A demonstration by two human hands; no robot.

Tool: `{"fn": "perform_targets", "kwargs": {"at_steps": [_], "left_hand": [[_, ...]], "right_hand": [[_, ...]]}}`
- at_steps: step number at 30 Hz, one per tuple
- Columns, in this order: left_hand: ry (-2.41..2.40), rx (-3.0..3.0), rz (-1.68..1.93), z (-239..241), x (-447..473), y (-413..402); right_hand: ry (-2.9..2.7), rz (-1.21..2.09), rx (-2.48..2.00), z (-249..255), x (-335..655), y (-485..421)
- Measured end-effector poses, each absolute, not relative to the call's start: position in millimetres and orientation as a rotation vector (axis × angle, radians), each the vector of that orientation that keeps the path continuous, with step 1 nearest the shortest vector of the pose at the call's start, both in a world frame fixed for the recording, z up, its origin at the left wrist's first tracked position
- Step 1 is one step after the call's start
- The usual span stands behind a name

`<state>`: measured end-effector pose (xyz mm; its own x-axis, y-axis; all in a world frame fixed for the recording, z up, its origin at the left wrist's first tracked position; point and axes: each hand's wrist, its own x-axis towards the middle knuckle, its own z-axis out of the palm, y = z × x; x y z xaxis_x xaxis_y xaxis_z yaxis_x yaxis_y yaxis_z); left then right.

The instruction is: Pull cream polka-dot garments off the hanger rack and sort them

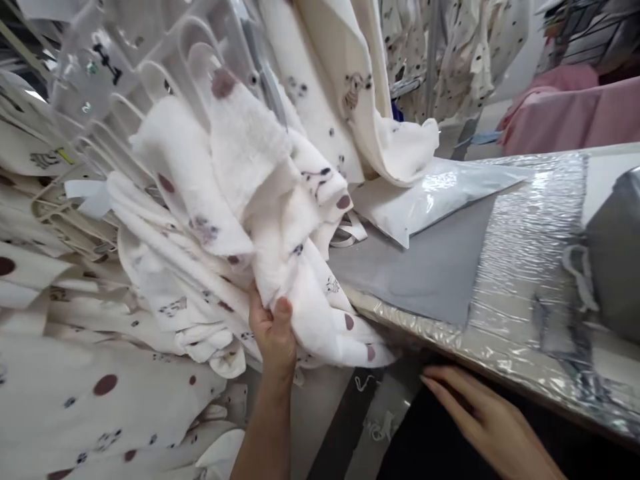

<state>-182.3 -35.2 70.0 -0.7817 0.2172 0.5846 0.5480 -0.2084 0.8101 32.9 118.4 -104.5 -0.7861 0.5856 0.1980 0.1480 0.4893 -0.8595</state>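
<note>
My left hand [274, 333] is closed around a bunched piece of white plush fabric [320, 313] printed with brown dots and small animal figures. The cloth spreads up and to the right from my thumb. Above it, more white printed pieces [245, 140] hang from a clear plastic rack [165, 40] with looped slots. Lower right, my right hand [475, 407] is below the table edge, fingers stretched forward and slightly apart, with nothing visible in it. It is apart from the fabric.
A table [520, 253] wrapped in shiny plastic film runs along the right, bearing a grey sheet [425, 273] and a grey metal box [617, 253]. Printed cloth [100, 400] is piled at the left. Pink fabric [570, 113] lies at the back right. Thread scraps [383, 427] are on the floor.
</note>
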Motion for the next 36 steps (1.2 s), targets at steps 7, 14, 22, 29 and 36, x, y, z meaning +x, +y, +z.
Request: {"fn": "perform_targets", "kwargs": {"at_steps": [7, 14, 22, 29, 36], "left_hand": [[-1.862, -0.846, -1.765, 62.8, -180.0, -49.2], [-2.074, -0.735, -1.529, -56.0, -110.0, -41.7], [-2.534, -0.554, -1.693, -86.4, -125.8, -78.3], [-2.389, -0.412, -1.414, -78.9, -149.4, -148.6], [-2.449, -0.428, -1.157, -70.0, -150.1, -189.6]], "right_hand": [[-2.412, 1.408, -0.473, -120.8, -70.7, 102.8], [-2.401, 1.603, -0.523, -140.2, -71.0, 80.9], [-2.189, 1.749, -0.545, -165.9, -47.8, 81.8], [-2.23, 1.929, -0.321, -154.9, -29.3, 98.2], [-2.34, 1.442, -0.385, -146.0, -16.6, 104.2]]}}
